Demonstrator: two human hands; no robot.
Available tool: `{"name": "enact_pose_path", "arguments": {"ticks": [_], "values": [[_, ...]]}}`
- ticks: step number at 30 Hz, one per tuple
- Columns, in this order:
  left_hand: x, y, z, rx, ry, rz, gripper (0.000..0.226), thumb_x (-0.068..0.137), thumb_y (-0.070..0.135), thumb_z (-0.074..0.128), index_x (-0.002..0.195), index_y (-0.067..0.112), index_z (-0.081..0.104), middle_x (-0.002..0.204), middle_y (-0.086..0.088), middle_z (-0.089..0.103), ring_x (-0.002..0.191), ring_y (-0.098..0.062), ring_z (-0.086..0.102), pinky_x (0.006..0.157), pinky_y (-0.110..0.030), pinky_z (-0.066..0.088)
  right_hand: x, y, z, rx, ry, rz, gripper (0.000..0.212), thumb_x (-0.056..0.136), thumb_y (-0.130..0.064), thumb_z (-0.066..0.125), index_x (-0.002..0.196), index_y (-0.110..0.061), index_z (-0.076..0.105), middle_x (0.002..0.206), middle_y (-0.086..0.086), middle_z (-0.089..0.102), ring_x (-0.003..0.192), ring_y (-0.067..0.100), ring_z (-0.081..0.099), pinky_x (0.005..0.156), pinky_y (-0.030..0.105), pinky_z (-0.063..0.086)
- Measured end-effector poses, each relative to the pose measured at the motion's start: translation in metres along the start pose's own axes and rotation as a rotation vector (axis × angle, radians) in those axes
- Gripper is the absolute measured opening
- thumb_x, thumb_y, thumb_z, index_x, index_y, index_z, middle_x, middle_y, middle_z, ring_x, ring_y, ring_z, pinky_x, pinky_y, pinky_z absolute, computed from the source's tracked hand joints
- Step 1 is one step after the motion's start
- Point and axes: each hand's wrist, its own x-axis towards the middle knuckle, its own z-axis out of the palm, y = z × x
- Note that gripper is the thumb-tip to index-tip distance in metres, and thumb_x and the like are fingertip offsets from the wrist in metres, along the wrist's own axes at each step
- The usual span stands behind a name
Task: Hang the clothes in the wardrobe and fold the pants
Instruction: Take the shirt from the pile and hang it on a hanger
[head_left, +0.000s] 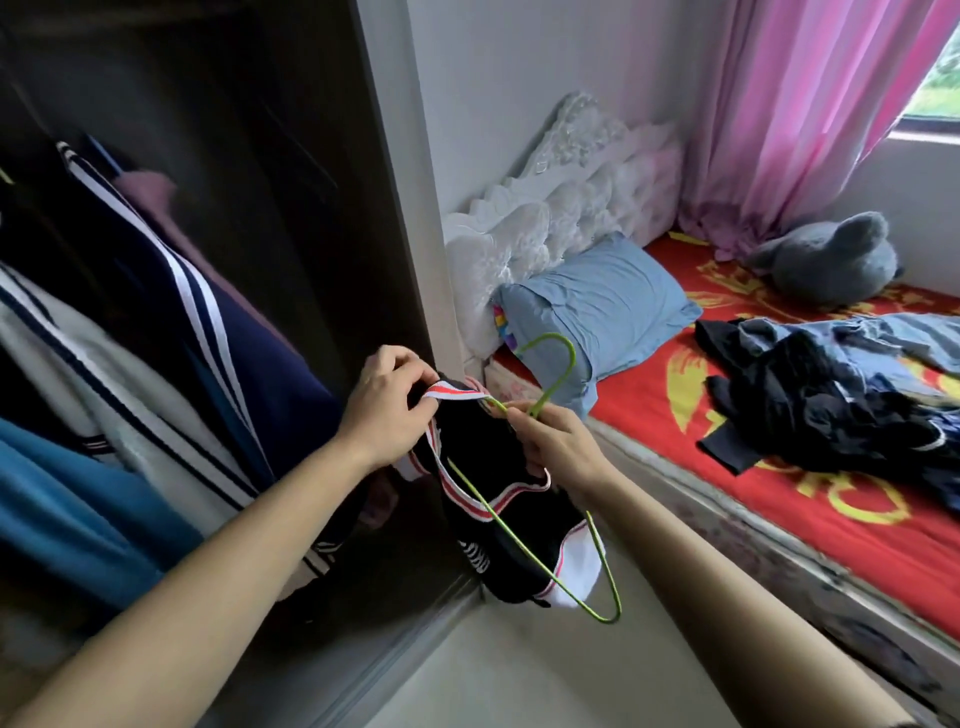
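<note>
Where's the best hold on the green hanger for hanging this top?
Grip the neck under the hook of the green hanger, from the bed side, where the right hand holds it: the hook is free above, and the arms carry the black top.

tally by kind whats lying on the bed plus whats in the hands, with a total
blue pillow: 1
grey plush toy: 1
heap of clothes: 1
green wire hanger: 1, pinched by the right hand
black garment with striped trim: 1, gripped by the left hand
total: 5
</note>
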Motion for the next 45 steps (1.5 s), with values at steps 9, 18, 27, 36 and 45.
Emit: {"name": "enact_pose_path", "arguments": {"ticks": [9, 18, 27, 36, 45], "values": [[-0.002, 0.013, -0.011, 0.044, 0.090, 0.266, 0.024, 0.089, 0.038, 0.033, 0.084, 0.018, 0.046, 0.080, 0.006, 0.049, 0.083, -0.017, 0.043, 0.101, -0.038, 0.028, -0.003, -0.019, 0.030, 0.223, -0.220, -0.030, 0.035, 0.091, -0.028, 0.060, 0.124, -0.015, 0.066, 0.123, 0.004, 0.069, 0.116, 0.018, 0.064, 0.091, 0.033, 0.051], [0.003, 0.008, -0.047, -0.142, 0.280, 0.290, 0.025, 0.091, 0.031, 0.036, 0.076, 0.013, 0.044, 0.058, 0.010, 0.042, 0.053, -0.007, 0.042, 0.066, -0.034, 0.035, 0.002, 0.022, 0.010, -0.209, -0.375, 0.207, 0.053, 0.088, -0.044, 0.053, 0.138, -0.027, 0.056, 0.143, -0.005, 0.055, 0.132, 0.020, 0.049, 0.109, 0.039, 0.041], [0.008, -0.020, -0.069, -0.048, 0.503, 0.245, 0.066, 0.098, 0.063, 0.022, 0.087, 0.004, 0.050, 0.067, 0.002, 0.053, 0.058, -0.024, 0.050, 0.059, -0.030, 0.028, -0.021, 0.053, 0.023, -1.315, -0.272, -0.586, 0.036, 0.097, -0.043, 0.048, 0.128, -0.026, 0.054, 0.117, -0.001, 0.061, 0.096, 0.025, 0.065, 0.074, 0.040, 0.056], [0.000, -0.087, -0.082, 0.317, 0.489, 0.134, 0.065, 0.098, 0.056, 0.019, 0.089, 0.002, 0.053, 0.075, -0.025, 0.064, 0.072, -0.047, 0.060, 0.072, -0.049, 0.039, -0.053, 0.042, -0.030, -1.299, 0.064, -0.752, 0.020, 0.097, -0.035, 0.049, 0.092, -0.018, 0.059, 0.094, 0.000, 0.052, 0.071, 0.022, 0.056, 0.050, 0.034, 0.045], [-0.003, -0.056, -0.056, 0.347, 0.392, 0.202, 0.046, 0.099, 0.041, 0.025, 0.080, 0.008, 0.051, 0.074, -0.016, 0.063, 0.070, -0.039, 0.057, 0.066, -0.044, 0.040, -0.032, -0.021, -0.030, -1.048, 0.217, -0.800, 0.011, 0.093, -0.015, 0.054, 0.092, -0.004, 0.057, 0.091, 0.007, 0.048, 0.074, 0.023, 0.050, 0.071, 0.031, 0.045]]}}
